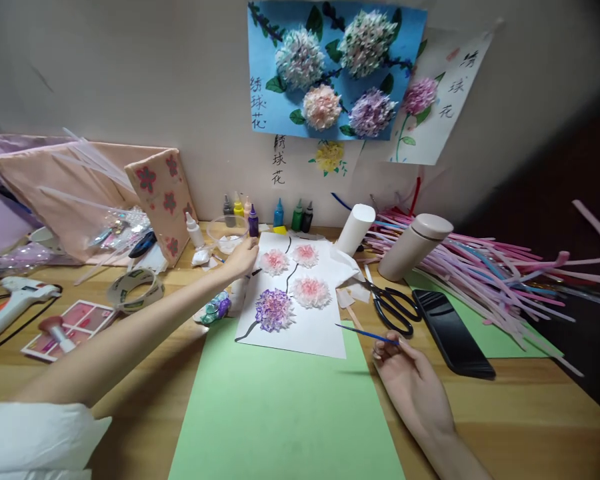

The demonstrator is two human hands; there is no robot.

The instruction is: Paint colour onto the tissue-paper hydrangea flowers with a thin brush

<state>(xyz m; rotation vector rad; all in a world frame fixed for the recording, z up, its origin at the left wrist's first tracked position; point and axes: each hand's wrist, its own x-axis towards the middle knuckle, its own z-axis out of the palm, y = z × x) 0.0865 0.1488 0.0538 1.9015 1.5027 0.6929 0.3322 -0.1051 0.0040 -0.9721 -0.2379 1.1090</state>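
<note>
My right hand [416, 385] lies palm up at the right of the green sheet, pinching a thin blue paintbrush [363, 331] whose tip points left. My left hand [242, 259] reaches to the upper left edge of the white paper [305, 340], its fingers drawn together. Whatever they hold, if anything, is hidden. Just behind it stand a purple paint bottle [253, 221] and a clear bowl [227, 230]. On the paper are a purple-and-white fluffy flower [274, 311], several pink-and-white flowers [311, 292] and dark painted branch lines.
A green sheet [285, 413] lies beneath the paper. To the right are black scissors [394, 310], a phone [453, 332], a tumbler [415, 247] and pink pipe cleaners [473, 267]. At left lie a glue gun [17, 300], tape [136, 290] and a paint-stained wad [215, 308]. Flower artworks [260, 60] hang behind.
</note>
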